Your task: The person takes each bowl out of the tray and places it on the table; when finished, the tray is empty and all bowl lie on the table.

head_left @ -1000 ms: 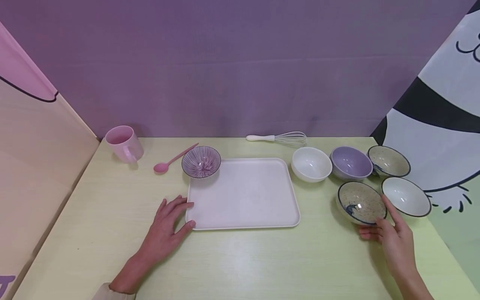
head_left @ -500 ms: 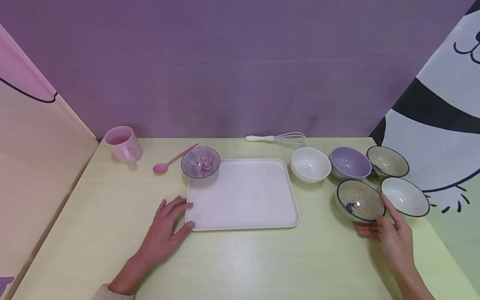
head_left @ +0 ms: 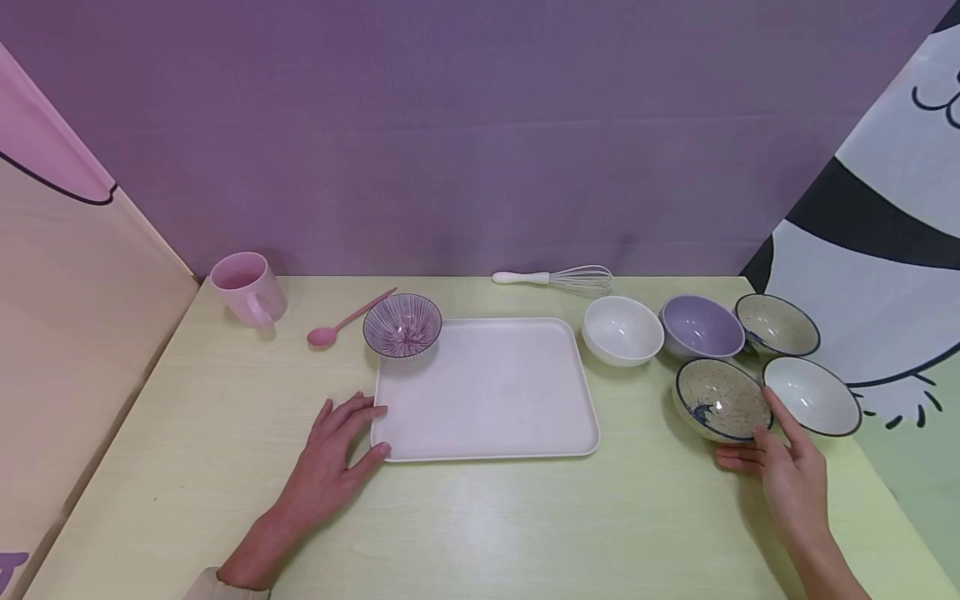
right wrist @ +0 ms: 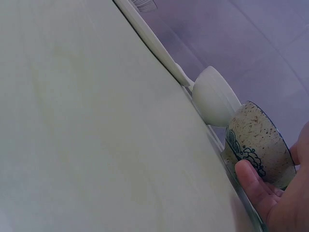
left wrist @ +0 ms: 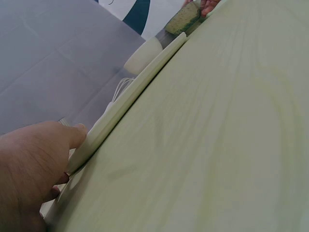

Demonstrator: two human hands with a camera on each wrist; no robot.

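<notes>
At the right, my right hand (head_left: 797,487) holds a speckled beige bowl (head_left: 723,398) with a dark rim and a blue pattern. Fingers lie on its near and right sides; the bowl (right wrist: 258,145) looks level in the right wrist view. Whether its base touches the table cannot be told. My left hand (head_left: 330,458) rests at the near left corner of a white rectangular tray (head_left: 487,400), thumb and fingers touching its edge. In the left wrist view, the tray (left wrist: 130,99) runs away from that hand. A purple-striped bowl (head_left: 402,325) sits over the tray's far left corner.
Close around the speckled bowl stand a white bowl (head_left: 622,331), a purple bowl (head_left: 702,327), another beige bowl (head_left: 777,323) and a dark-rimmed white bowl (head_left: 812,396). A whisk (head_left: 555,278) lies behind the tray. Left are a pink spoon (head_left: 324,336) and a pink mug (head_left: 249,289).
The speckled bowl has shifted slightly away from me, toward the purple bowl, with my right hand on it. My left hand and the tray have stayed put.
</notes>
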